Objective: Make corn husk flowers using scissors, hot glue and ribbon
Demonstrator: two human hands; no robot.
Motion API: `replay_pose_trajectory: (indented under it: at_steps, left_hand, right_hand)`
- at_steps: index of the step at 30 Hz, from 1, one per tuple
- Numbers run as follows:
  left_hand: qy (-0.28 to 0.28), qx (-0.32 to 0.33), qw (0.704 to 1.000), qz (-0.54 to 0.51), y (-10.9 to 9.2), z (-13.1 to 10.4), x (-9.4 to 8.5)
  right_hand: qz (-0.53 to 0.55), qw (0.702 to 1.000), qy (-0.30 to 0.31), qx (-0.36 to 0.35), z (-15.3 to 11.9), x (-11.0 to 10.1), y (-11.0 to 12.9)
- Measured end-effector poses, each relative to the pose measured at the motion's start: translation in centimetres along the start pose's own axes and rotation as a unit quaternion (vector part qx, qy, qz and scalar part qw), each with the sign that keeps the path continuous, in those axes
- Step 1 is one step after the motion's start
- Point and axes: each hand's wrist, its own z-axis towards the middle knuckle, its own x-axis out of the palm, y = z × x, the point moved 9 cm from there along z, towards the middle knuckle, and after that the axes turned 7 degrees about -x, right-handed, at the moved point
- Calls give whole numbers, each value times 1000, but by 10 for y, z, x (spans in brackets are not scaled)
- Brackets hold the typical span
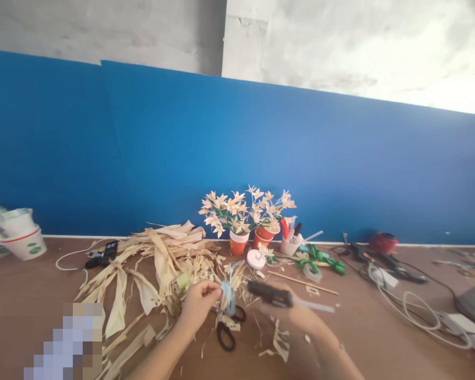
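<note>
My left hand (199,302) is closed in a pinch at the edge of a pale blue piece (227,291), thin and partly translucent; its exact kind is unclear. In my right hand (291,312) is a black hot glue gun (269,293), its nozzle end toward the left and a clear glue stick (319,306) jutting out behind. A gap separates the gun from the blue piece. Black-handled scissors (226,338) lie on the table below the blue piece, their blades mostly covered. Dried husk strips (164,264) are heaped beside my left hand.
Behind my hands, pale flowers (237,208) stand in red-and-white cups (238,244). Nearby are a cup of pens (288,246), green stems (320,260), a round white lid (256,259) and a thin stick (304,283). White cables (415,311) cross the right side. A blue partition (261,142) backs the table.
</note>
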Motion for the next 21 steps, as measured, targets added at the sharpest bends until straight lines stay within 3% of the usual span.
replay_pose_trajectory:
  at_steps: [2,3,6,9,11,14,21]
  left_hand:
    - [-4,-10,1000,-26,1,0,-1]
    - [-3,-13,999,-30,2,0,0]
    - [1,-15,999,-34,3,0,1]
    - [1,-13,999,-32,3,1,1]
    - [0,-14,999,-33,4,1,1]
    - [0,-18,999,-37,6,2,0]
    - [1,-21,999,-50,8,3,0]
  right_hand:
    - [-53,995,-76,26,-2,-35,-17]
    - [-112,989,-82,43,-3,-48,-29]
    - [-301,937,-106,145,-12,-82,-78]
    - [-380,908,-93,148,-16,-88,-107]
    - [-381,909,-80,149,-17,-82,-118]
    - [-342,930,-63,120,-14,-68,-115]
    - [-234,970,-55,34,-1,-46,-62]
